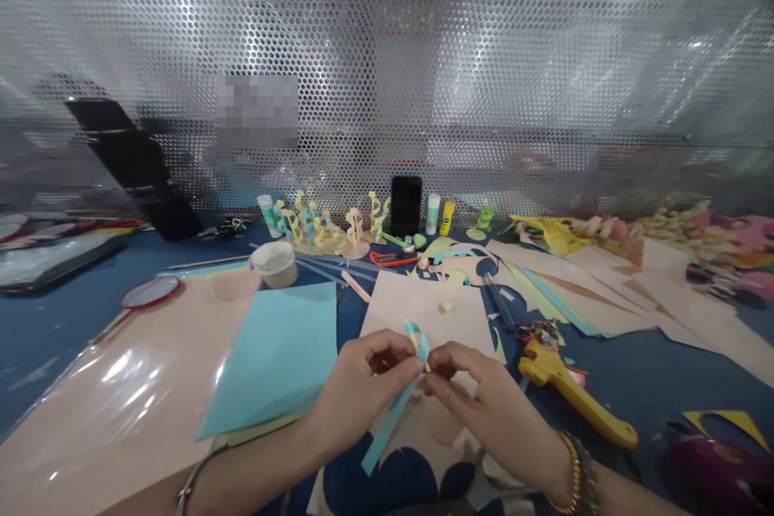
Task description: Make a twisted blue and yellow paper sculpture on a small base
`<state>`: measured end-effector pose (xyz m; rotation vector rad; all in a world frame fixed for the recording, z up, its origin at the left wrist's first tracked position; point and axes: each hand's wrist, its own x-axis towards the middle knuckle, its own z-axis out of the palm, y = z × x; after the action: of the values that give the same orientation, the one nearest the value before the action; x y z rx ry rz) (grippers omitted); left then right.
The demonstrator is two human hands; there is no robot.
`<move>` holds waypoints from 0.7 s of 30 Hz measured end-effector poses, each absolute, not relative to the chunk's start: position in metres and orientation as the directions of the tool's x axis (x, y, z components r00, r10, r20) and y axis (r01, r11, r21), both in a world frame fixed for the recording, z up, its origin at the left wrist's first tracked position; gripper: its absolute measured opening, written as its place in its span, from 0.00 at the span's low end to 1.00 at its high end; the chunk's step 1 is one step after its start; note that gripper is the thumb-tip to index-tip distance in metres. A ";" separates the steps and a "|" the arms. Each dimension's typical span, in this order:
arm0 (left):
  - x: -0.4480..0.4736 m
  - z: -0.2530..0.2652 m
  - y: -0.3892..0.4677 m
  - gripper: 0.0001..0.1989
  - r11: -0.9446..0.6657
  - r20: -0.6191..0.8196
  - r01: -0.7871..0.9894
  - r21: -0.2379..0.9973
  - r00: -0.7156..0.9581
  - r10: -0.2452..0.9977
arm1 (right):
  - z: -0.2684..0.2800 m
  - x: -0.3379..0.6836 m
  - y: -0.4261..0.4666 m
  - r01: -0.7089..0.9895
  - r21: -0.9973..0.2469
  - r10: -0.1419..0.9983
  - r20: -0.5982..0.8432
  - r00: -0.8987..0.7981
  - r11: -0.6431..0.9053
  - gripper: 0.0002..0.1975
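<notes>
My left hand [368, 379] pinches a light-blue paper strip [387, 431] between thumb and fingers. Its upper end curls into a loop with a pale yellow strip inside, and the long tail hangs down to the lower left. Close by on the right, my right hand [484, 395] has thumb and index finger closed on the yellow piece at the base of the loop; the fingertips partly hide it. Both hands are over a pale pink sheet [387, 298], on which a small yellow paper bit [446, 307] lies. Below them is pink paper with round cutouts.
Blue sheets [278, 347] lie left, near a white tub [275, 262]. Behind stand curled-paper figures [311, 226], a black phone [405, 205] and glue sticks [432, 214]. A red utility knife [393, 258] lies before the phone. Right are a yellow glue gun [574, 395] and paper scraps [574, 282].
</notes>
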<state>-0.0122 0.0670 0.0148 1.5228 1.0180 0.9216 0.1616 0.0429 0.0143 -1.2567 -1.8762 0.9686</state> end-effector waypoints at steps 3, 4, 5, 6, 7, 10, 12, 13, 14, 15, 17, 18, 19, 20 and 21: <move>-0.011 0.018 0.066 0.06 -0.096 0.046 0.122 0.988 0.356 0.933 | 0.008 0.162 0.041 0.517 -0.804 0.947 0.171 -0.270 0.293 0.04; -0.011 0.018 0.066 0.06 -0.096 0.046 0.120 0.988 0.364 0.930 | 0.007 0.163 0.041 0.536 -0.790 0.950 0.183 -0.255 0.296 0.05; -0.011 0.019 0.066 0.07 -0.096 0.044 0.123 0.988 0.371 0.928 | 0.006 0.163 0.040 0.546 -0.784 0.951 0.190 -0.244 0.297 0.06; -0.012 0.019 0.066 0.07 -0.098 0.043 0.130 0.987 0.375 0.926 | 0.006 0.163 0.040 0.543 -0.787 0.952 0.191 -0.238 0.294 0.06; -0.012 0.019 0.065 0.07 -0.101 0.043 0.138 0.985 0.376 0.926 | 0.006 0.163 0.040 0.526 -0.801 0.955 0.188 -0.232 0.285 0.06; -0.012 0.019 0.065 0.08 -0.118 0.056 0.143 0.983 0.377 0.925 | 0.010 0.163 0.042 0.405 -0.884 0.963 0.150 -0.223 0.232 0.07; -0.012 0.019 0.064 0.07 -0.120 0.062 0.131 0.984 0.385 0.921 | 0.011 0.163 0.045 0.296 -0.937 0.966 0.117 -0.230 0.184 0.09; -0.011 0.018 0.063 0.07 -0.118 0.060 0.126 0.985 0.390 0.919 | 0.011 0.163 0.046 0.247 -0.955 0.966 0.104 -0.237 0.163 0.10; -0.011 0.018 0.063 0.07 -0.118 0.060 0.124 0.985 0.392 0.918 | 0.011 0.163 0.047 0.201 -0.970 0.966 0.088 -0.244 0.138 0.11; -0.011 0.018 0.062 0.07 -0.118 0.060 0.125 0.985 0.392 0.918 | 0.010 0.163 0.048 0.158 -0.981 0.966 0.068 -0.247 0.110 0.11; -0.011 0.018 0.062 0.07 -0.119 0.061 0.125 0.985 0.390 0.919 | 0.009 0.162 0.049 0.093 -0.994 0.968 0.027 -0.250 0.052 0.12; -0.010 0.018 0.061 0.07 -0.117 0.061 0.123 0.985 0.386 0.921 | 0.008 0.162 0.049 0.069 -0.997 0.968 0.007 -0.250 0.025 0.13; -0.010 0.019 0.061 0.07 -0.112 0.058 0.119 0.987 0.381 0.923 | 0.008 0.161 0.049 0.051 -0.999 0.968 -0.009 -0.249 0.004 0.14; -0.009 0.019 0.061 0.07 -0.104 0.054 0.113 0.988 0.375 0.925 | 0.008 0.161 0.049 0.038 -0.999 0.969 -0.020 -0.248 -0.011 0.14; -0.009 0.020 0.061 0.07 -0.094 0.050 0.104 0.990 0.370 0.928 | 0.008 0.160 0.048 0.031 -0.999 0.969 -0.028 -0.247 -0.021 0.15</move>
<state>-0.0089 0.0608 0.0198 1.5046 0.9728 0.9173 0.1597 0.0480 0.0080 -1.1197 -1.4011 1.3966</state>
